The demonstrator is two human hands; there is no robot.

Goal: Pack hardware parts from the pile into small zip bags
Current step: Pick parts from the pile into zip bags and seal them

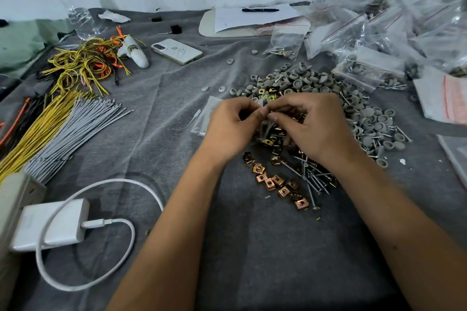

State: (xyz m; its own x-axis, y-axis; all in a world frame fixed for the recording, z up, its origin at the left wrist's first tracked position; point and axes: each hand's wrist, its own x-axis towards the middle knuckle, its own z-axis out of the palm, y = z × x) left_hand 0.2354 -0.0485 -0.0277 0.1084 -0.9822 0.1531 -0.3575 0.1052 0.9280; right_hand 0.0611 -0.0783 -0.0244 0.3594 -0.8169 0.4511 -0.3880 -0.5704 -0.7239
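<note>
My left hand point(233, 126) and my right hand point(313, 124) meet over the pile, both pinching the top of a small clear zip bag point(264, 121) that hangs between them with brass clips inside. Below and around lie the pile's parts: brass square clips point(276, 183), long screws point(312, 175) and grey round caps point(303, 81). A stack of flat empty zip bags point(202, 118) lies just left of my left hand, partly hidden by it.
Filled zip bags point(366, 40) are heaped at the back right. A phone point(177, 51), water bottle point(72, 5), wire bundles point(83, 63), grey ties point(73, 129) and a white charger with cable point(50, 225) occupy the left. Papers with a pen point(260, 10) lie at the back.
</note>
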